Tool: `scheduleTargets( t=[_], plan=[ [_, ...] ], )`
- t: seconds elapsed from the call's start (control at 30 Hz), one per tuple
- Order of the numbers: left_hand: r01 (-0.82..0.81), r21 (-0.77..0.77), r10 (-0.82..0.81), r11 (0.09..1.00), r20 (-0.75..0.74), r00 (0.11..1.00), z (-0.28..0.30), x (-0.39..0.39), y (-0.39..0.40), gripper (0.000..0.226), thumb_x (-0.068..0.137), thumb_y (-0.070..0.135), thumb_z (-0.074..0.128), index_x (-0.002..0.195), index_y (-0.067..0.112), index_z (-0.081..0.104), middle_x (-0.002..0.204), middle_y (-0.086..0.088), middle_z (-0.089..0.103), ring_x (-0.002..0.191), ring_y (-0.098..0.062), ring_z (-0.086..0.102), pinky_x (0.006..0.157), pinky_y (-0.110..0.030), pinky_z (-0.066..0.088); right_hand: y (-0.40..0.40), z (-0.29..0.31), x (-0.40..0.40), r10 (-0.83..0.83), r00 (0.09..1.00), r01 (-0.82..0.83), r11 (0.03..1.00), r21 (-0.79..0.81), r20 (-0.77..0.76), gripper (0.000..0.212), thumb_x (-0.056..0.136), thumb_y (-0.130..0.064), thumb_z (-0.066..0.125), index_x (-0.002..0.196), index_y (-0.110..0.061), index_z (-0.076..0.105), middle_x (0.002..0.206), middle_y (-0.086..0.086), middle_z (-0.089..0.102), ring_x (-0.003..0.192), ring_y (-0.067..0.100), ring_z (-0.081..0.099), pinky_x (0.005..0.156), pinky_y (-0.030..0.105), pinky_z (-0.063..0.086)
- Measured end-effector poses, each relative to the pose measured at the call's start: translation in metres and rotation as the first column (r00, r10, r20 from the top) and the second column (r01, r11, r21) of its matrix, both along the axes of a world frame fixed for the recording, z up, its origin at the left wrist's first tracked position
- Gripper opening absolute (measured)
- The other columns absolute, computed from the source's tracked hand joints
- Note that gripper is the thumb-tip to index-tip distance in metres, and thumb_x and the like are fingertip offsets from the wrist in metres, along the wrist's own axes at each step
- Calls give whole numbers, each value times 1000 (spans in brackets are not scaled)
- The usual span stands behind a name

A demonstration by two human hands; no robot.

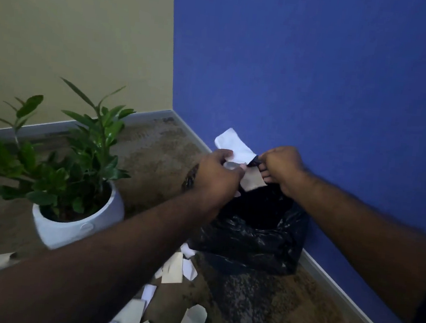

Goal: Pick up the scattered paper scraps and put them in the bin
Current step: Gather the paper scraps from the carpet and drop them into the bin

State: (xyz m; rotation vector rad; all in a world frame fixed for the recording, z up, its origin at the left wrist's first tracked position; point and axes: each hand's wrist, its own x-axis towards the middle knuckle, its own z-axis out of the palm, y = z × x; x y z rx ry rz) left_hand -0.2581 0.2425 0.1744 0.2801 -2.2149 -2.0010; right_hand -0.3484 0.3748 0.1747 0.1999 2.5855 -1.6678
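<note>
white paper scraps (237,148) held up over the bin (256,234), a black bag-lined one against the blue wall, mouth open; more scraps (172,271) lie scattered on the carpet before it, some possibly folded.

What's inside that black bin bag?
The black bin bag shows only darkness inside. One paper scrap dips into its mouth, held by the left hand; anything deeper is hidden.

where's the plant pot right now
In the head view, the white plant pot sits on the floor at left, beside the black bin bag.
</note>
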Motion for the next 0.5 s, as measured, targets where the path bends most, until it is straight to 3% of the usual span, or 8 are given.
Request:
scheduleTargets(
  t=[0.07, 0.17, 0.3, 0.4, 0.5],
  plan=[
    [65, 43, -69, 997, 97, 993, -8, -10, 6, 58, 91, 32, 63, 145, 24, 41, 144, -8, 47, 116, -30, 59, 85, -38, 57, 2, -4, -3, -57, 998, 59, 996, 71, -18, 11, 90, -5, 49, 86, -11, 58, 85, 15, 58, 70, 23, 59, 70, 38, 54],
    [103, 120, -111, 987, 63, 992, -11, -8, -1, 62, 93, 39, 60, 149, 26, 35, 154, -1, 37, 134, -21, 45, 110, -39, 41, 2, -11, -2, -67, 998, 68, 992, 103, -6, 10, 89, -12, 52, 95, -13, 59, 98, 16, 61, 85, 27, 57, 86, 46, 54],
    [131, 157, -132, 979, -6, 991, -1, 10, -23, 51, 93, 30, 63, 141, 17, 49, 135, -1, 59, 117, -17, 59, 103, -33, 46, -8, -22, 2, -109, 992, 117, 982, 150, -59, 18, 86, -14, 54, 91, -1, 66, 92, 23, 71, 78, 33, 68, 79, 52, 57],
    [185, 20, -185, 983, 14, 983, 3, 32, -52, 31, 92, 21, 65, 121, 13, 64, 116, -5, 70, 108, -22, 67, 94, -36, 54, -20, -22, 8, -77, 994, 86, 990, 109, -80, 17, 83, -11, 55, 84, 1, 67, 80, 24, 70, 64, 29, 62, 68, 47, 58],
    [164, -146, -159, 976, 40, 986, -3, 60, -88, 22, 89, 16, 68, 111, 15, 68, 115, -2, 69, 110, -20, 64, 88, -32, 55, -38, -19, 17, -4, 990, 17, 996, 90, -139, 18, 81, -10, 56, 80, 4, 67, 72, 20, 66, 60, 26, 60, 60, 37, 53]
  ],
)
